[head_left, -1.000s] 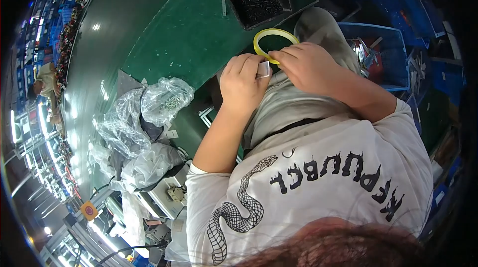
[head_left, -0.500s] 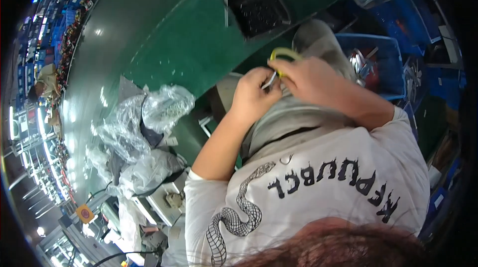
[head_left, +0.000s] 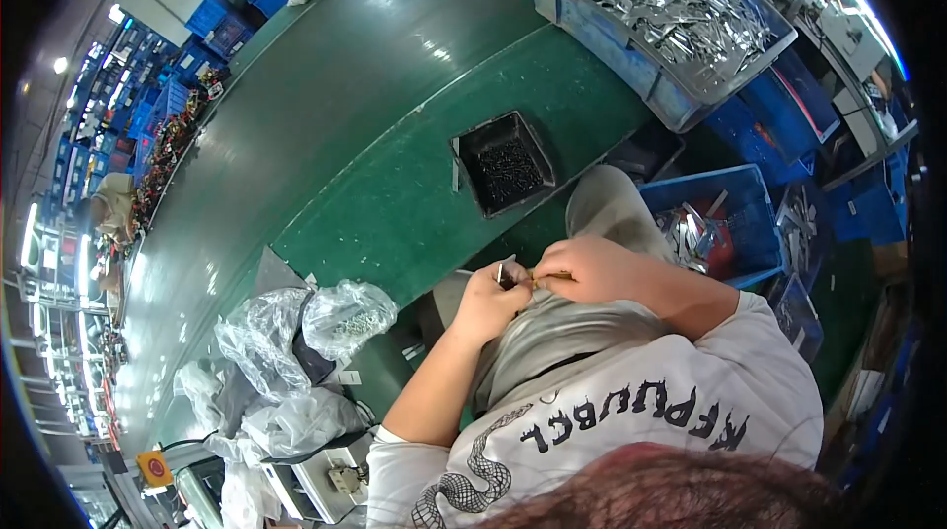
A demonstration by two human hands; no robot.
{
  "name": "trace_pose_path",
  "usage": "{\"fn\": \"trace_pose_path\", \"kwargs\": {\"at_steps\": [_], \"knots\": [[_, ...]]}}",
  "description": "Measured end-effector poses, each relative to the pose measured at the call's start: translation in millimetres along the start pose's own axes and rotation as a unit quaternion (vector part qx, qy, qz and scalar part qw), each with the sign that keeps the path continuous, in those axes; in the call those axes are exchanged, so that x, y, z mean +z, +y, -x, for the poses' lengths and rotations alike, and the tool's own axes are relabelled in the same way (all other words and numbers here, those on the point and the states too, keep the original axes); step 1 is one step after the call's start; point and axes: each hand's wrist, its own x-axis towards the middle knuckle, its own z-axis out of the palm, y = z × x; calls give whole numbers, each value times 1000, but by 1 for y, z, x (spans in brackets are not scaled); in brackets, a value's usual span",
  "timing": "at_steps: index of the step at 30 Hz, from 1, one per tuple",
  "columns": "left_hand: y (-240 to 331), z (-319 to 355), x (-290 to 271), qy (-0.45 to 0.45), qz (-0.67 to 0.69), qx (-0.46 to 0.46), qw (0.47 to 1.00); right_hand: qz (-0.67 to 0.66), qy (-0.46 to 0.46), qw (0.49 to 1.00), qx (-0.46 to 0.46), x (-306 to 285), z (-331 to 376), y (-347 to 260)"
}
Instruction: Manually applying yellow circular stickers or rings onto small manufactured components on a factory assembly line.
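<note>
Left hand (head_left: 485, 304) is gripping some little silvery piece (head_left: 501, 275), right hand (head_left: 584, 270) is pinching yellow tape (head_left: 535, 280), black bin (head_left: 493, 137) sitting farther off.

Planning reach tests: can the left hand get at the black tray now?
Probably yes: the way from left hand to black tray looks free, though the hand holds a small piece.

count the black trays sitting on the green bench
1: the black tray holding small black parts, on the green bench ahead of the left hand and right hand. Others could be hidden behind the bags.
</note>
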Motion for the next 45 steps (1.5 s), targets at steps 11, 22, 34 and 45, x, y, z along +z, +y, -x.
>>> {"fn": "trace_pose_path", "kwargs": {"at_steps": [11, 22, 34, 45], "knots": [[-1, -2, -1, 1, -24, 41, 999, -64, 15, 997, 40, 5, 1, 5], [-6, -5, 2, 12, 275, -11, 961, 18, 94, 993, -64, 0, -2, 9], [-4, 0, 15, -4, 103, -13, 995, -81, 125, 986, 73, 1, -5, 3], [-7, 2, 19, 4, 74, 22, 997, -47, 147, 986, 57, 5, -6, 7]]}}
